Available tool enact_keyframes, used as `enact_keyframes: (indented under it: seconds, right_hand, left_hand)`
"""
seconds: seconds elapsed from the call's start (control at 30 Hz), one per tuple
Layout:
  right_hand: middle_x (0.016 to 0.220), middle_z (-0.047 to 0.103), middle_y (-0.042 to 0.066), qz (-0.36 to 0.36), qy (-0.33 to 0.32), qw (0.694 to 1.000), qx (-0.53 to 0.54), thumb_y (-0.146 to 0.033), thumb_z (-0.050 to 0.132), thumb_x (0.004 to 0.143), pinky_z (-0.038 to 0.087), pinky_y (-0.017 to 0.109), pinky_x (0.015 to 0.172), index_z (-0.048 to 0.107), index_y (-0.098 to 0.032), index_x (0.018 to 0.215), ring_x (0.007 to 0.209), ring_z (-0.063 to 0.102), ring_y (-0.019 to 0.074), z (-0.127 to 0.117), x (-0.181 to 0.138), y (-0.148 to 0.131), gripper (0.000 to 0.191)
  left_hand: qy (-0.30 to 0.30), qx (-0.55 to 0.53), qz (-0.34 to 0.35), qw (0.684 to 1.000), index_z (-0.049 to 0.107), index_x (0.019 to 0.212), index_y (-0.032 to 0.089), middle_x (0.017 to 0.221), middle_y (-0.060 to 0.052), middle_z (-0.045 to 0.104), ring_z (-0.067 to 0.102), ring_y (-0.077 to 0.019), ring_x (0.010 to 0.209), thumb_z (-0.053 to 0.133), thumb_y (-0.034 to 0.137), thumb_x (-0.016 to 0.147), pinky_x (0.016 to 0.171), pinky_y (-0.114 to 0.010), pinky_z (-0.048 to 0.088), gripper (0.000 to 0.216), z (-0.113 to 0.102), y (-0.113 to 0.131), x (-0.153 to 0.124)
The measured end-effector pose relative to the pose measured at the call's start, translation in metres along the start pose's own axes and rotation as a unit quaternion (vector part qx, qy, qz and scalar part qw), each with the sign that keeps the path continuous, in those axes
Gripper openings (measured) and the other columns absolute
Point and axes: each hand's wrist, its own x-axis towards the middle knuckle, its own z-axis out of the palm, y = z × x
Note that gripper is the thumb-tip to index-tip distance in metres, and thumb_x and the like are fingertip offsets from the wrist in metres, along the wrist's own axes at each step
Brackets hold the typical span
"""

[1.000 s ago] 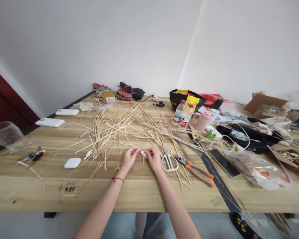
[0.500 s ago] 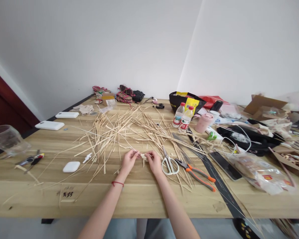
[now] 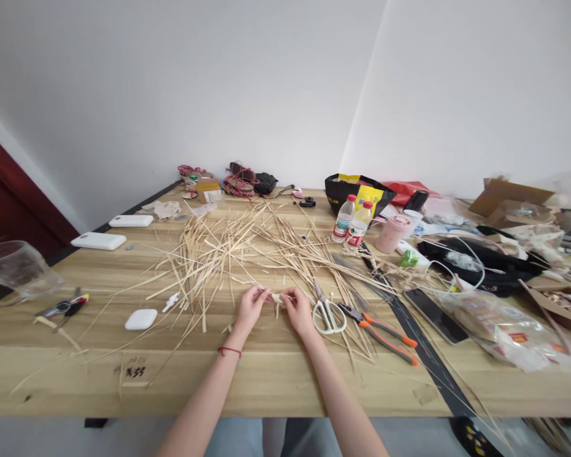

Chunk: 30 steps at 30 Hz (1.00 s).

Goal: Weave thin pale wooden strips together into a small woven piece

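Your left hand [image 3: 251, 311] and right hand [image 3: 299, 311] pinch a pale strip piece [image 3: 276, 298], likely to steady it; scissors [image 3: 329, 317] lie handles toward you, handy.

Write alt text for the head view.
A person's left hand and right hand pinch a small pale piece between them over a wooden table. Loose straw-coloured strips spread beyond the hands; white-handled scissors and orange-handled pliers lie to the right.
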Motion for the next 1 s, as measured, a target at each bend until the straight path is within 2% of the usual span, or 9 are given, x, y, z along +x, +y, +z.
enact_keyframes:
  seconds: [0.13, 0.27, 0.4, 0.6, 0.9, 1.0]
  right_hand:
    - [0.080, 0.068, 0.007, 0.000, -0.013, 1.000, -0.005, -0.038, 0.057, 0.082, 0.048, 0.030, 0.063, 0.067, -0.018, 0.085, 0.068, 0.061, 0.0190, -0.003, 0.001, -0.004, 0.023]
    - [0.080, 0.069, 0.007, -0.033, -0.032, 0.999, -0.024, -0.037, 0.058, 0.082, 0.048, 0.031, 0.067, 0.070, -0.019, 0.081, 0.075, 0.062, 0.0203, -0.007, 0.001, -0.012, 0.021]
    - [0.079, 0.068, 0.007, -0.050, -0.009, 0.998, -0.034, -0.036, 0.058, 0.083, 0.047, 0.032, 0.070, 0.069, -0.020, 0.078, 0.076, 0.061, 0.0205, -0.008, 0.000, -0.016, 0.020]
    - [0.076, 0.068, 0.007, -0.024, 0.017, 0.999, -0.026, -0.039, 0.059, 0.081, 0.047, 0.031, 0.064, 0.067, -0.019, 0.077, 0.070, 0.061, 0.0201, -0.008, -0.001, -0.017, 0.022]
    - [0.077, 0.069, 0.008, -0.006, -0.012, 1.000, -0.016, -0.040, 0.059, 0.080, 0.049, 0.033, 0.068, 0.068, -0.017, 0.078, 0.071, 0.061, 0.0211, -0.014, 0.001, -0.013, 0.024]
    - [0.077, 0.068, 0.007, -0.020, -0.021, 1.000, -0.012, -0.038, 0.060, 0.079, 0.049, 0.033, 0.068, 0.066, -0.018, 0.077, 0.072, 0.061, 0.0208, -0.014, 0.001, -0.014, 0.021]
  left_hand:
    - [-0.006, -0.005, 0.007, 1.000, 0.059, 0.082, 0.017, 0.078, -0.005, 0.068, 0.068, -0.0200, 0.074, 0.063, 0.045, 0.076, 0.070, -0.034, 0.056, 0.029, 0.001, 0.000, -0.001]
    - [-0.015, -0.002, 0.015, 1.000, 0.060, 0.081, 0.016, 0.080, -0.005, 0.068, 0.068, -0.0200, 0.076, 0.063, 0.044, 0.076, 0.073, -0.035, 0.056, 0.028, 0.002, 0.000, -0.002]
    - [-0.008, 0.012, 0.026, 1.000, 0.060, 0.083, 0.017, 0.082, -0.006, 0.069, 0.068, -0.0205, 0.078, 0.062, 0.044, 0.078, 0.075, -0.035, 0.055, 0.027, 0.004, 0.000, -0.004]
    - [0.003, 0.034, 0.057, 0.998, 0.062, 0.086, 0.018, 0.085, -0.006, 0.068, 0.067, -0.0203, 0.081, 0.059, 0.041, 0.081, 0.078, -0.035, 0.054, 0.023, 0.006, 0.001, -0.009]
    - [0.006, 0.096, 0.120, 0.988, 0.063, 0.086, 0.019, 0.096, -0.009, 0.063, 0.060, -0.0214, 0.096, 0.057, 0.036, 0.084, 0.084, -0.034, 0.051, 0.019, 0.003, 0.005, -0.012]
    - [0.006, 0.096, 0.116, 0.989, 0.063, 0.086, 0.019, 0.095, -0.008, 0.063, 0.060, -0.0215, 0.094, 0.058, 0.037, 0.083, 0.083, -0.034, 0.050, 0.019, 0.004, 0.006, -0.012]
